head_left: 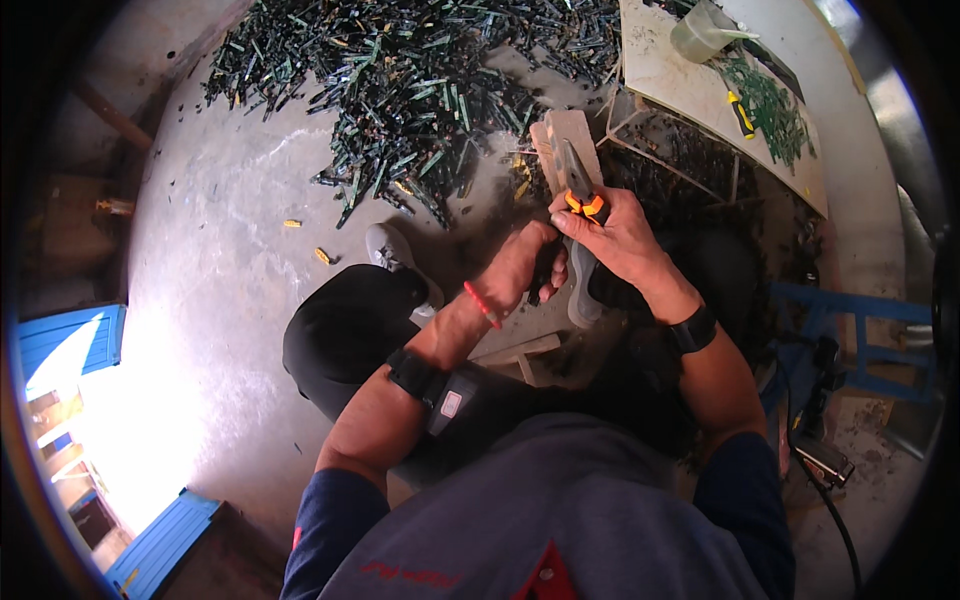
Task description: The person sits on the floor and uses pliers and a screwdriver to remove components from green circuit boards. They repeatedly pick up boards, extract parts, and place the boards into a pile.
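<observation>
My right hand (625, 238) is closed around a pair of pliers (577, 178) with orange-and-black handles. The jaws of the pliers point away from me, over a wooden block (575, 130). Just left of it, my left hand (522, 265) is closed, its fingers curled around a dark object (546, 262) whose kind I cannot make out. Both hands are close together above my shoes, the right thumb near the left knuckles.
A large heap of dark green and black strips (400, 110) covers the far floor. Small yellow pieces (323, 256) lie nearer. At right, a pale board (665, 60) bears a plastic jug (700, 35), green strips (770, 110) and a yellow-handled tool (741, 115). A blue frame (860, 340) stands beside me.
</observation>
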`<state>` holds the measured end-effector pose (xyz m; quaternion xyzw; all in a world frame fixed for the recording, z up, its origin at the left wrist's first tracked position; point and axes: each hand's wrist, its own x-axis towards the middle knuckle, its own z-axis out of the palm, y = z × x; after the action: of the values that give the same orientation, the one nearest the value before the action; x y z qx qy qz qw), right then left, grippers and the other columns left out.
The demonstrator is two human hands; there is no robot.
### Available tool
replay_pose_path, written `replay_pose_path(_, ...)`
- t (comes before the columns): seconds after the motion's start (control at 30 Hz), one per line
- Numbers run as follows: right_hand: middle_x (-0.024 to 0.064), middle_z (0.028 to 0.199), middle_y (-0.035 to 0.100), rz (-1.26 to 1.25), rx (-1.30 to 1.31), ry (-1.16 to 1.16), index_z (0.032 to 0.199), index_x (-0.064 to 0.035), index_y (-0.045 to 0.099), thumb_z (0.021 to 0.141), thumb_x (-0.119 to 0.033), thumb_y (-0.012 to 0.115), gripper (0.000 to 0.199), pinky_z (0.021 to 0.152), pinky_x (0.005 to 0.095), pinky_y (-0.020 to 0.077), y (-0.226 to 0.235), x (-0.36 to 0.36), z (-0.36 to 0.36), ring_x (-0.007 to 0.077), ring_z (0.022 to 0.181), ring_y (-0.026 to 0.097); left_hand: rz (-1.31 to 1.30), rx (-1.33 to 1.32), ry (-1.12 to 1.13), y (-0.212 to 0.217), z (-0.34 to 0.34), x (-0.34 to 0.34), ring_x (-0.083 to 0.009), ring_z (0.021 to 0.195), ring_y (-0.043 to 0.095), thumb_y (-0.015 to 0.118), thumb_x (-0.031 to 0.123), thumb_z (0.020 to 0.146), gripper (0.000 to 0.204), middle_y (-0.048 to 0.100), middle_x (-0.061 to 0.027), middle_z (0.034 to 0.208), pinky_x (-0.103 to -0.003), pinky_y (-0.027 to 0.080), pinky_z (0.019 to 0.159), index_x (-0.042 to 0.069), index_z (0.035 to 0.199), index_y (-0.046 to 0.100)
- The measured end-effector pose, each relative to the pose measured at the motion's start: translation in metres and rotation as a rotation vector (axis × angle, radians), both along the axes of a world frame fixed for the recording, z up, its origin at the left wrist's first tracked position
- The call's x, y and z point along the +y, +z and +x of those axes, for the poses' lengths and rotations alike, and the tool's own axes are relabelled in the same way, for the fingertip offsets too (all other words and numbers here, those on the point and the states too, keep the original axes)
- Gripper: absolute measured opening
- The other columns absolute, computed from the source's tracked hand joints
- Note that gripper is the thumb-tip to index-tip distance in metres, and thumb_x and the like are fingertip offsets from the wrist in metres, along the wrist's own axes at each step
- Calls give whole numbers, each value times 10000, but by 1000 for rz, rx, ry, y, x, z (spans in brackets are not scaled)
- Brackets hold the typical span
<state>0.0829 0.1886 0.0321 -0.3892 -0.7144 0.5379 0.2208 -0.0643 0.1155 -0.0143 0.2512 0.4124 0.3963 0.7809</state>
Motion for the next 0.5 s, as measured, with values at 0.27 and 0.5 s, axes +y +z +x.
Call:
replay_pose_path(0.27, 24, 736, 605, -181, 53, 57, 887, 10, 612, 830, -172, 654, 195, 612, 271, 473, -12, 5, 4, 100, 650, 553, -43, -106, 49, 4, 4, -2, -208, 517, 482, 353, 392, 885, 438, 508, -104, 598, -306, 407, 528, 33, 678, 495)
replay_pose_path(0.5, 36, 727, 577, -228, 91, 46, 897, 23, 580, 840, -146, 655, 193, 532, 272, 500, -10, 5, 0, 139, 565, 594, -53, -132, 53, -3, 6, -2, -205, 531, 484, 347, 403, 886, 434, 504, -97, 608, -302, 407, 532, 43, 691, 489)
